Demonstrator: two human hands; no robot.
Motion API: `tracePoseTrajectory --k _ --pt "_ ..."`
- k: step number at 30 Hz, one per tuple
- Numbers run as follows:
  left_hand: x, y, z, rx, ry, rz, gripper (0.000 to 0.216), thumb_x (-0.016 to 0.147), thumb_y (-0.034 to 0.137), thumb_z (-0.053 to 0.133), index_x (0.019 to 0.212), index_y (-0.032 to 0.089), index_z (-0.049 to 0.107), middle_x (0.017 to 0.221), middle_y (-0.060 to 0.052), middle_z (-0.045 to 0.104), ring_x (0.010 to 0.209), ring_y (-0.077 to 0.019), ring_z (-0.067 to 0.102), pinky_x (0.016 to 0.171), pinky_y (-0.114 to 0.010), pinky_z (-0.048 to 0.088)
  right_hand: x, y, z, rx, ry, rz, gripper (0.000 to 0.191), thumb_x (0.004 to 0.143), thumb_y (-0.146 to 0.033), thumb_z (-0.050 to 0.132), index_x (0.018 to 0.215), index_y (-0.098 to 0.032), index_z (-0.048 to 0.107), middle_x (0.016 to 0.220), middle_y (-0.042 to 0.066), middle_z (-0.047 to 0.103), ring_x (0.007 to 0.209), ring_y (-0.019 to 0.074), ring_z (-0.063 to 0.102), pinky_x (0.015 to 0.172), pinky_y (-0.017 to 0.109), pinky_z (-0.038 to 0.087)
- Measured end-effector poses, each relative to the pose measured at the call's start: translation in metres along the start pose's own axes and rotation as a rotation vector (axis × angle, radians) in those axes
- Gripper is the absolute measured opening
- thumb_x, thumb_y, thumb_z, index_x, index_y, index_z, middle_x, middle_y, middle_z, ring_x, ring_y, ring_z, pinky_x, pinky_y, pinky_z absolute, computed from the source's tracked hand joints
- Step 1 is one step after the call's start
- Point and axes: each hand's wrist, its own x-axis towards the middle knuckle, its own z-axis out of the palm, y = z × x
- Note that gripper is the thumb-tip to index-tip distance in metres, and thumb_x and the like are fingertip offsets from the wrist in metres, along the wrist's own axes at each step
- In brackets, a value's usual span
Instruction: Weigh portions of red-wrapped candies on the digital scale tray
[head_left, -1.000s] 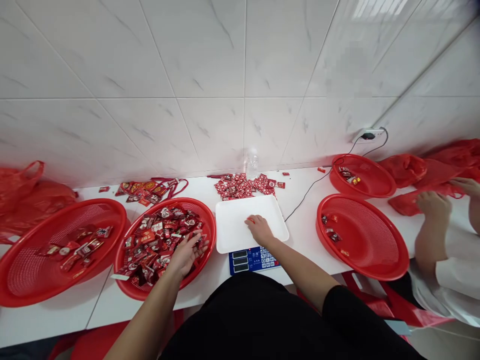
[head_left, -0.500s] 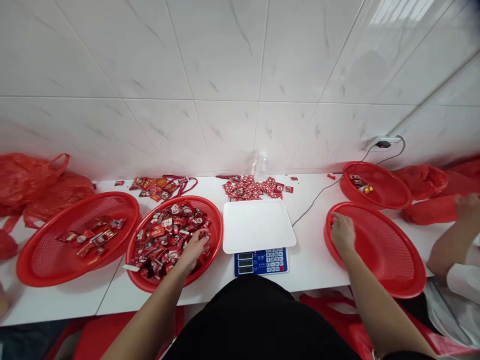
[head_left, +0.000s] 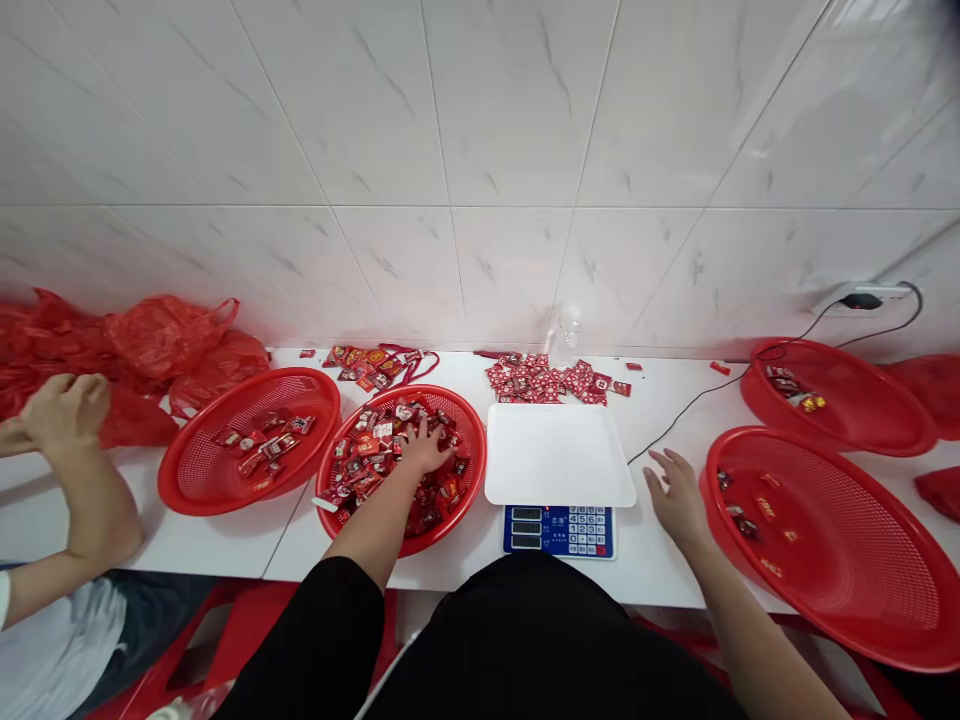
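Well, the left hand (head_left: 425, 452) lies spread on the candies (head_left: 367, 446); the right hand (head_left: 679, 497), fingers apart, is near the tray (head_left: 559, 455).

Workroom, looks like a small packing or weighing station; workshop or shop back room, can't tell which. Clues: long white table (head_left: 664, 382) set against a marble-look tiled wall (head_left: 510, 120). Digital scale (head_left: 559, 536) with white tray (head_left: 559, 455) on top. Red plastic baskets (head_left: 855, 560) on both sides, holding small wrapped packets (head_left: 371, 447); more packets loose along the wall. Red plastic bags (head_left: 169, 345) heaped at left, more red plastic far right. Wall socket with black plug (head_left: 861, 301), cable across the table. Red seats (head_left: 247, 625) under front edge. Co-worker (head_left: 64, 640) seated at left, same table, so shared workspace.
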Motion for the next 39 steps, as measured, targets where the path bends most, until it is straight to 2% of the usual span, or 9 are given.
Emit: tracePoseTrajectory --k 4,6,11,15,20,24,28,34,39 --pt "-0.022 0.026 0.017 -0.05 -0.135 0.285 0.073 0.075 0.05 0.057 0.14 0.025 0.038 0.142 -0.014 0.042 0.127 -0.0347 0.04 0.101 -0.045 0.035 -0.007 -0.031 0.007 0.109 -0.069 0.012 0.045 0.088 -0.051 0.042 0.119 -0.023 0.057 0.133 0.012 0.043 0.101 0.0215 0.057 0.08 0.039 0.055" --pt "-0.031 0.03 0.023 -0.089 -0.123 0.333 0.065 0.079 0.042 0.055 0.139 0.024 0.04 0.134 -0.014 0.049 0.118 -0.0287 0.051 0.096 -0.038 0.04 -0.009 -0.041 0.006 0.128 -0.078 0.0 0.043 0.089 -0.05 0.042 0.118 -0.023 0.057 0.133 0.012 0.043 0.097 0.02 0.059 0.078 0.038 0.056" --pt "-0.021 0.006 0.012 -0.1 0.232 0.085 0.071 0.081 0.054 0.048 0.143 0.022 0.034 0.15 -0.016 0.027 0.137 -0.0381 0.022 0.108 -0.052 0.02 -0.009 -0.053 0.002 0.143 -0.081 -0.008 0.041 0.089 -0.049 0.042 0.116 -0.022 0.058 0.131 0.013 0.045 0.091 0.0191 0.061 0.075 0.038 0.057" --pt "-0.004 0.002 0.009 -0.143 0.06 -0.062 0.083 0.074 0.066 0.048 0.144 0.023 0.033 0.153 -0.019 0.019 0.139 -0.0433 0.012 0.107 -0.062 0.011 -0.01 -0.062 0.007 0.167 -0.1 -0.014 0.04 0.09 -0.048 0.042 0.114 -0.021 0.059 0.131 0.013 0.046 0.086 0.0175 0.062 0.074 0.038 0.057" --pt "-0.017 0.021 0.027 -0.202 -0.214 0.218 0.081 0.067 0.043 0.064 0.141 0.027 0.037 0.155 -0.013 0.014 0.139 -0.0368 0.02 0.106 -0.049 0.029 -0.014 -0.07 0.013 0.174 -0.114 -0.046 0.038 0.09 -0.045 0.041 0.113 -0.022 0.061 0.129 0.012 0.049 0.093 0.0193 0.061 0.076 0.038 0.056" --pt "-0.034 0.024 0.04 -0.073 -0.129 0.274 0.077 0.069 0.04 0.062 0.141 0.03 0.037 0.153 -0.014 0.019 0.136 -0.0408 0.024 0.098 -0.055 0.036 -0.017 -0.072 0.014 0.18 -0.107 -0.056 0.036 0.091 -0.042 0.041 0.11 -0.022 0.062 0.126 0.011 0.052 0.104 0.022 0.057 0.078 0.037 0.055" --pt "-0.035 0.024 0.041 0.008 0.0 0.22 0.062 0.073 0.033 0.059 0.134 0.028 0.048 0.137 -0.019 0.041 0.122 -0.0413 0.041 0.088 -0.052 0.042 -0.019 -0.074 0.018 0.216 -0.12 -0.071 0.035 0.091 -0.041 0.041 0.108 -0.021 0.063 0.124 0.012 0.054 0.103 0.0221 0.057 0.077 0.037 0.054" --pt "-0.022 0.006 0.015 -0.185 0.092 0.129 0.044 0.079 0.024 0.051 0.122 0.022 0.056 0.106 -0.013 0.062 0.095 -0.0267 0.06 0.082 -0.036 0.045 -0.016 -0.071 0.015 0.247 -0.124 -0.102 0.034 0.091 -0.041 0.041 0.107 -0.02 0.063 0.12 0.012 0.057 0.103 0.0229 0.057 0.079 0.038 0.053" --pt "-0.033 0.005 -0.032 -0.711 0.226 0.074 0.03 0.076 0.029 0.055 0.105 0.023 0.059 0.091 -0.002 0.065 0.076 -0.0169 0.06 0.069 -0.027 0.049 -0.017 -0.061 0.012 0.27 -0.116 -0.048 0.033 0.09 -0.04 0.042 0.109 -0.021 0.061 0.117 0.01 0.059 0.099 0.0215 0.059 0.078 0.037 0.053"
